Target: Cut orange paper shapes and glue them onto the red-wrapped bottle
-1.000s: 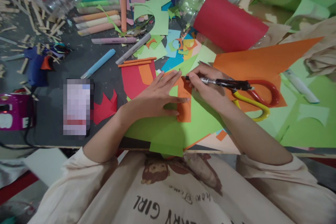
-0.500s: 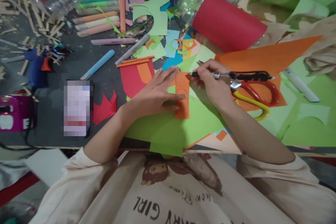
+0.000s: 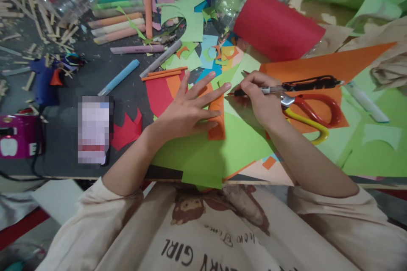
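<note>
My left hand (image 3: 188, 109) lies flat with fingers spread, pressing a small orange paper strip (image 3: 217, 123) onto a large light-green sheet (image 3: 235, 144). My right hand (image 3: 259, 97) is closed around a black and silver pen (image 3: 286, 88), its tip just right of my left fingertips, near the strip's top edge. Red and yellow scissors (image 3: 313, 114) lie right behind the right hand on a big orange sheet (image 3: 327, 65).
Coloured markers (image 3: 117, 25) and paper scraps (image 3: 210, 53) litter the dark tabletop at the back. A red paper roll (image 3: 276, 27) lies behind the hands. A blue glue gun (image 3: 44, 82), a phone (image 3: 93, 130) and a magenta device (image 3: 17, 134) sit at the left.
My right hand with the pen has moved up and right off the orange strip. My left fingers have spread apart and the strip has shifted slightly left.
</note>
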Tool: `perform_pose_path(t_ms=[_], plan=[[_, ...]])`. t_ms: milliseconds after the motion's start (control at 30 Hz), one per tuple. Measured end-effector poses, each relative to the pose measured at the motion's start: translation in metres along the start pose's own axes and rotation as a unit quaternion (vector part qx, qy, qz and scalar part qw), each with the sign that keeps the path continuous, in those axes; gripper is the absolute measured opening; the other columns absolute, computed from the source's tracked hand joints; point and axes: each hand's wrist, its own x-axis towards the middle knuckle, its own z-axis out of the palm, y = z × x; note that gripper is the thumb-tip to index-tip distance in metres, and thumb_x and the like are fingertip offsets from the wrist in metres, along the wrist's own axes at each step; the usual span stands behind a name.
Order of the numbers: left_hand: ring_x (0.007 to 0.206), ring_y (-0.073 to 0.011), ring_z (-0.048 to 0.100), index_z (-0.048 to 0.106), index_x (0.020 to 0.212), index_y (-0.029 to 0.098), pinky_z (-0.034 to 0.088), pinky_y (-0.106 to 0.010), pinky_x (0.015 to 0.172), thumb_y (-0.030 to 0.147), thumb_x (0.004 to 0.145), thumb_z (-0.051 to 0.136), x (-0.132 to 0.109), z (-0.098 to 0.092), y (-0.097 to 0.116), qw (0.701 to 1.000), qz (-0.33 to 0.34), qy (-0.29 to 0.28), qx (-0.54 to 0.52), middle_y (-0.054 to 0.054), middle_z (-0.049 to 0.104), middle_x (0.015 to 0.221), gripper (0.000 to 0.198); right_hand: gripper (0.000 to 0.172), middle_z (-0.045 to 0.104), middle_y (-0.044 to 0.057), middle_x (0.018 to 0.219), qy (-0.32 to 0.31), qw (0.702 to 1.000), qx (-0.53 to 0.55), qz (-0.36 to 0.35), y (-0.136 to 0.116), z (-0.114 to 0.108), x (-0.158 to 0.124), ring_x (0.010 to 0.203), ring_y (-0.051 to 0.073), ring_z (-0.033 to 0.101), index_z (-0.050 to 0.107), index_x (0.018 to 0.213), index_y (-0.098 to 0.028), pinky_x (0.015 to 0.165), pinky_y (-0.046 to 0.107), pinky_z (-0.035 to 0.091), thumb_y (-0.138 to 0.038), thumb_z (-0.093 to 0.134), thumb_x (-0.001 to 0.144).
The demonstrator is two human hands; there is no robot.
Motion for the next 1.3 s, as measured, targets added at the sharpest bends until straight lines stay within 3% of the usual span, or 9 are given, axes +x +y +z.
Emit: perform_pose_path(t_ms=[133,300,433,667,800,1000,1300], plan=[[0.157,-0.0345,0.012,0.064,0.125,0.038,-0.008,-0.072,0.121,0.038,0.093,0.056,0.0,-0.004,0.002,1.0,-0.01,-0.006,-0.008,0.004,0.041,0.16,0.033,0.036,0.054,-0.003,0.056,-0.006,1.0,-0.023,-0.009,0.002,-0.001,0.0,0.049,0.013,0.047,0.051,0.061,-0.025,0.051,0.031,0.041,-0.049,0.065,0.084],[0.157,-0.0352,0.012,0.068,0.117,0.036,-0.012,-0.073,0.119,0.034,0.094,0.056,0.0,-0.003,0.004,1.0,-0.009,0.014,0.008,0.005,0.038,0.161,0.026,0.029,0.055,-0.002,0.058,-0.012,0.999,-0.046,-0.014,0.0,-0.003,0.0,0.051,0.014,0.049,0.051,0.06,-0.025,0.054,0.032,0.043,-0.032,0.065,0.084],[0.155,-0.0354,0.019,0.072,0.111,0.032,-0.005,-0.074,0.119,0.033,0.094,0.058,-0.001,0.002,0.001,0.999,0.01,0.04,0.01,0.0,0.045,0.157,0.021,0.024,0.055,-0.003,0.055,-0.013,1.0,-0.02,-0.009,0.001,-0.002,0.0,0.048,0.013,0.048,0.052,0.062,-0.025,0.052,0.03,0.042,-0.028,0.064,0.083],[0.14,-0.0314,0.05,0.072,0.117,0.029,0.013,-0.072,0.12,0.037,0.099,0.051,-0.004,0.008,-0.004,0.998,0.031,0.042,-0.028,-0.011,0.058,0.146,0.028,0.03,0.051,-0.005,0.05,-0.03,0.996,-0.062,-0.064,0.002,0.002,-0.002,0.048,0.013,0.046,0.048,0.055,-0.024,0.051,0.03,0.038,-0.027,0.064,0.08],[0.137,-0.0288,0.052,0.074,0.114,0.029,0.012,-0.068,0.123,0.035,0.096,0.057,-0.003,0.006,0.0,0.998,0.028,0.01,-0.062,-0.01,0.057,0.147,0.025,0.03,0.048,-0.005,0.049,-0.053,0.994,-0.066,-0.063,-0.001,0.003,-0.003,0.047,0.011,0.044,0.042,0.054,-0.024,0.05,0.029,0.035,-0.016,0.057,0.078],[0.136,-0.0284,0.053,0.073,0.115,0.03,0.011,-0.068,0.123,0.033,0.096,0.058,-0.004,0.006,0.001,0.996,0.025,0.008,-0.083,-0.009,0.056,0.148,0.025,0.031,0.044,-0.007,0.049,-0.075,0.992,-0.09,-0.036,-0.004,0.005,-0.005,0.046,0.008,0.039,0.042,0.054,-0.022,0.049,0.026,0.031,-0.008,0.057,0.077],[0.138,-0.0279,0.051,0.072,0.116,0.03,0.014,-0.066,0.123,0.033,0.097,0.055,-0.004,0.006,0.001,0.997,0.022,0.001,-0.08,-0.008,0.055,0.149,0.027,0.031,0.042,-0.008,0.049,-0.085,0.99,-0.104,-0.04,-0.002,0.006,-0.005,0.047,0.009,0.036,0.041,0.055,-0.022,0.05,0.027,0.03,-0.01,0.058,0.078]])
